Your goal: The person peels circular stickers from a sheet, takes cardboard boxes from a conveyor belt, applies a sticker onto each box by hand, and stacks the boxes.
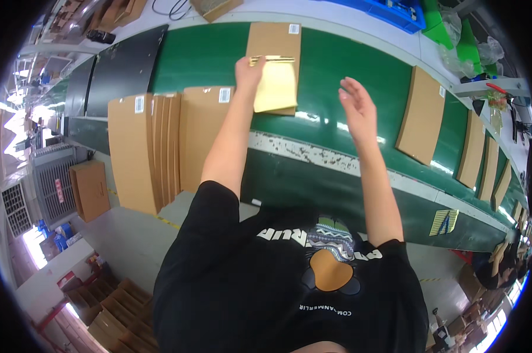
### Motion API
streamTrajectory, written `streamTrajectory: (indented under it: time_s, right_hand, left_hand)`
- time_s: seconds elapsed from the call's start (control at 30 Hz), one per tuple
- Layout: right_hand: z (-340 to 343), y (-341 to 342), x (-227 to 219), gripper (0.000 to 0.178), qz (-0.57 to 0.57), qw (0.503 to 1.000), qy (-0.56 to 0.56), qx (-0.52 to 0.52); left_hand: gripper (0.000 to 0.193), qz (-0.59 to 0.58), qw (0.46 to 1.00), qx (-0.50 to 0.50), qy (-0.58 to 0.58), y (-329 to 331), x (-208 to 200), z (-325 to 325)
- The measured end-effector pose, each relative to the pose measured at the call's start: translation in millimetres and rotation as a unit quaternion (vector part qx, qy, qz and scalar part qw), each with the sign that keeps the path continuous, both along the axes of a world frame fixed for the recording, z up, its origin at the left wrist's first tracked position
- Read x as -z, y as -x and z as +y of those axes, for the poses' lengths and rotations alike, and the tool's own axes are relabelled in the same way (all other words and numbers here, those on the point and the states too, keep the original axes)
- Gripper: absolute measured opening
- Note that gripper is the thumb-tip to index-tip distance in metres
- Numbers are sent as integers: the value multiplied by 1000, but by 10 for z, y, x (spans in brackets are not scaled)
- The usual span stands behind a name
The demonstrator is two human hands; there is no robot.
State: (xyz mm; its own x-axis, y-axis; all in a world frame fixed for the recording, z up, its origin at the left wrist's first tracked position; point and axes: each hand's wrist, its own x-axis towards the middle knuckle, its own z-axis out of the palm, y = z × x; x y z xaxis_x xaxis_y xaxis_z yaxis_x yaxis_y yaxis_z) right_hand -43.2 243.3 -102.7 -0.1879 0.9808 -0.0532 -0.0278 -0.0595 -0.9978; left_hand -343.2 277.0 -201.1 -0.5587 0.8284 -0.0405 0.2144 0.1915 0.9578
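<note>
My left hand (249, 73) is closed on the upper left edge of a pale yellow flat packet (276, 87) with a shiny gold strip along its top. The packet is over a brown cardboard box (273, 40), flat and bearing a white label, on the green conveyor belt (330, 53); whether the two touch I cannot tell. Off to the right, my right hand (360, 112) hovers above the belt with its fingers apart and nothing in them.
Several flat cardboard boxes (131, 153) stand upright left of my arm, against the belt's near side. Another flat box (422, 115) lies on the belt at right, with several more beyond. A blue bin (389, 15) is at the far side. A yellow striped card (444, 222) hangs below the belt.
</note>
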Motion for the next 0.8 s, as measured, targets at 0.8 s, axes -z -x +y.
streamTrajectory:
  time_s: [0.8]
  right_hand:
    - [-229,-634,473,81,139,983,117,31]
  left_hand:
    - [23,-374,926,31,30,-1341,-274,-581]
